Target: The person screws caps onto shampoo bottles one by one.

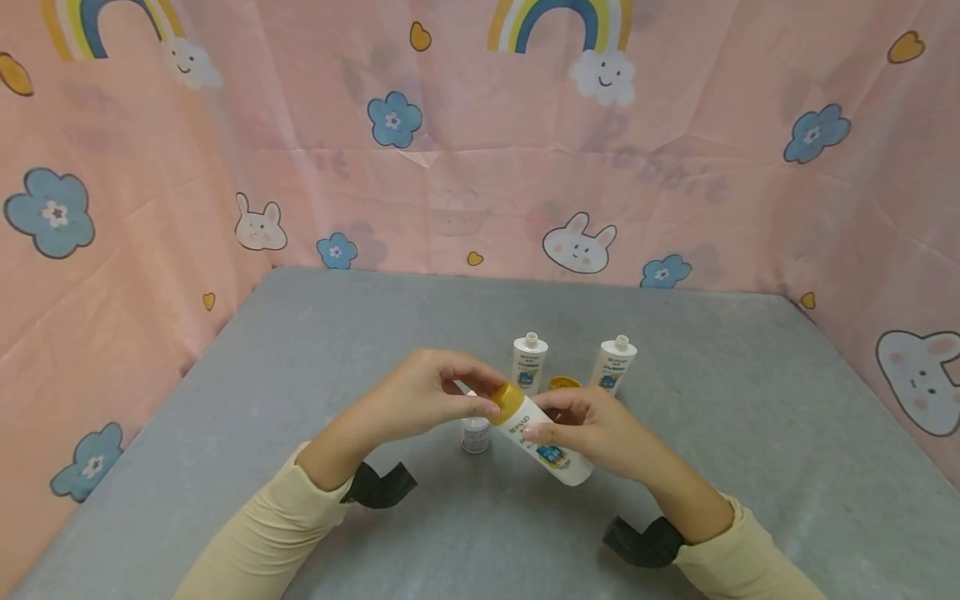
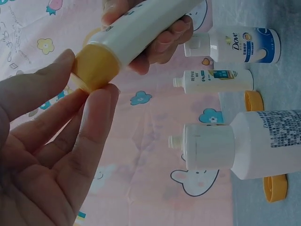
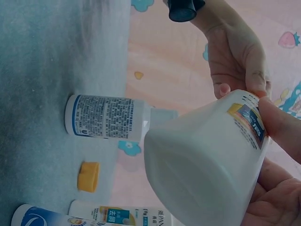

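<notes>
A white bottle [image 1: 558,457] with a colourful label is held tilted above the table, its yellow cap [image 1: 508,403] toward the upper left. My left hand [image 1: 420,396] pinches that cap between thumb and fingertips, as the left wrist view also shows. The bottle's body is gripped by my right hand [image 1: 596,429], thumb across the front. In the right wrist view, the bottle's rounded base [image 3: 193,179] faces the camera. Whether the cap is loose or tight cannot be seen.
Behind the hands stand two white uncapped bottles [image 1: 529,367], with a loose yellow cap [image 1: 564,382] between them. A white-capped bottle [image 1: 476,435] is partly hidden below my left hand. In the left wrist view stand a Dove bottle [image 2: 244,45] and another loose yellow cap [image 2: 275,188].
</notes>
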Demonstrator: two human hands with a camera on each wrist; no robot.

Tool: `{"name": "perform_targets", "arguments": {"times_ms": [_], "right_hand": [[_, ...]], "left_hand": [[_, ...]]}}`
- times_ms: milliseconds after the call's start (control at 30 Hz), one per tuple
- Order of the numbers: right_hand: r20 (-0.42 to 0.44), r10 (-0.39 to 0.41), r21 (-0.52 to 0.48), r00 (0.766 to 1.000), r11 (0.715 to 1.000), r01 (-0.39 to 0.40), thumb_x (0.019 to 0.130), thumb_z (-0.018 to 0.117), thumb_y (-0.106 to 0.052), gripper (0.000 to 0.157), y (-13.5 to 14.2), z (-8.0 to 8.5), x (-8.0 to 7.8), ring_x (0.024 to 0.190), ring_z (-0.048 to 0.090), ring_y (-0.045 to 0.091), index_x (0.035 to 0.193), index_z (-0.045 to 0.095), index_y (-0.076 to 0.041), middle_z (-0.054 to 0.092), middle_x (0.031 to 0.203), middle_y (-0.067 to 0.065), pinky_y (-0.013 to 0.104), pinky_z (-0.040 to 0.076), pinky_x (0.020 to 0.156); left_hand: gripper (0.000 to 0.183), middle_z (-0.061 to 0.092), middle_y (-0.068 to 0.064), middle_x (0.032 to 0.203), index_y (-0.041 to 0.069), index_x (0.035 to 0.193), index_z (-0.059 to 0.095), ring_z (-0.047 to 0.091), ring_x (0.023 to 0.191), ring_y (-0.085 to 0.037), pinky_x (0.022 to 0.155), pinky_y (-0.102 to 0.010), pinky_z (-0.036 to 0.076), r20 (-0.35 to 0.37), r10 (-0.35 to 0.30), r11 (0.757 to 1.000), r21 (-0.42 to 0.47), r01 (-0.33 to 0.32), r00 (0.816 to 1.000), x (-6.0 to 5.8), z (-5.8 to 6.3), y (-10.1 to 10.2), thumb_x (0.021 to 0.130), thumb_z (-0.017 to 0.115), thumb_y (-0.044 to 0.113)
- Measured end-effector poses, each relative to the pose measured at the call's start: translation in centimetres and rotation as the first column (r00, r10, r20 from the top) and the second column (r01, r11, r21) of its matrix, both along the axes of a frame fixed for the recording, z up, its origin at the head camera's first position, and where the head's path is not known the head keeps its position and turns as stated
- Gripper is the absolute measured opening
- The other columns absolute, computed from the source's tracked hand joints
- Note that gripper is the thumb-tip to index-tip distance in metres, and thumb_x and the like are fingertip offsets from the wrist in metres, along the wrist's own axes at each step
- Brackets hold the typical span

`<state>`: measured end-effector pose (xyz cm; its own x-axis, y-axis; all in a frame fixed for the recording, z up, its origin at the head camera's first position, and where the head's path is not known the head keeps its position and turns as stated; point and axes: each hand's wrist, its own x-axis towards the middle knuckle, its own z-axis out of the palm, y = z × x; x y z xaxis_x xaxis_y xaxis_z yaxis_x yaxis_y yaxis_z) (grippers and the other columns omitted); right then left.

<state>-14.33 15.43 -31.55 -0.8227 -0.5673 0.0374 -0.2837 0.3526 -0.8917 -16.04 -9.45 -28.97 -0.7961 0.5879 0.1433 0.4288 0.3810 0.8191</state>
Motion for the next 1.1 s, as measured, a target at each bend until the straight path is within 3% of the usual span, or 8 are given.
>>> {"name": "perform_targets", "arguments": {"times_ms": [333,667,833,1100], "right_hand": [[0.013,0.015,-0.019,1.0,1.0,-0.015,0.094,0.069,-0.019,0.034,0.13,-0.13,-0.03,0.085,0.063,0.02,0.118,0.068,0.005,0.063,0.103,0.018,0.034,0.056,0.073],[0.024,0.057,-0.053,0.998,0.997,-0.055,0.095,0.068,-0.019,0.034,0.31,-0.03,-0.05,0.086,0.062,0.019,0.119,0.068,0.006,0.063,0.104,0.02,0.034,0.056,0.074],[0.009,0.032,-0.03,0.999,0.999,-0.031,0.095,0.068,-0.021,0.035,0.24,0.06,-0.07,0.085,0.061,0.021,0.119,0.068,0.005,0.064,0.104,0.019,0.034,0.055,0.074],[0.003,0.025,-0.024,1.0,0.999,-0.025,0.095,0.068,-0.019,0.034,0.28,0.01,-0.18,0.086,0.062,0.021,0.119,0.068,0.005,0.065,0.105,0.02,0.035,0.055,0.075]], "left_hand": [[0.029,0.075,-0.006,0.108,0.006,0.115,0.073,0.067,0.097,-0.012,0.078,-0.026,0.059,-0.047,-0.018,0.999,0.047,0.02,0.999,-0.06,-0.09,-0.05,0.087,0.077,0.015],[0.028,0.073,-0.008,0.113,0.004,0.115,0.073,0.068,0.102,-0.013,0.086,-0.026,0.059,-0.062,-0.1,0.991,0.088,0.105,0.993,0.07,0.07,-0.02,0.087,0.076,0.008],[0.035,0.072,-0.007,0.119,0.006,0.119,0.071,0.066,0.108,-0.015,0.092,-0.026,0.056,-0.071,-0.079,0.991,0.107,0.086,0.994,-0.01,0.02,-0.23,0.085,0.078,0.009],[0.027,0.073,-0.005,0.116,0.008,0.114,0.074,0.066,0.106,-0.014,0.092,-0.025,0.056,-0.077,-0.092,0.992,0.083,0.098,0.993,-0.05,-0.14,-0.01,0.087,0.076,0.008]]}}
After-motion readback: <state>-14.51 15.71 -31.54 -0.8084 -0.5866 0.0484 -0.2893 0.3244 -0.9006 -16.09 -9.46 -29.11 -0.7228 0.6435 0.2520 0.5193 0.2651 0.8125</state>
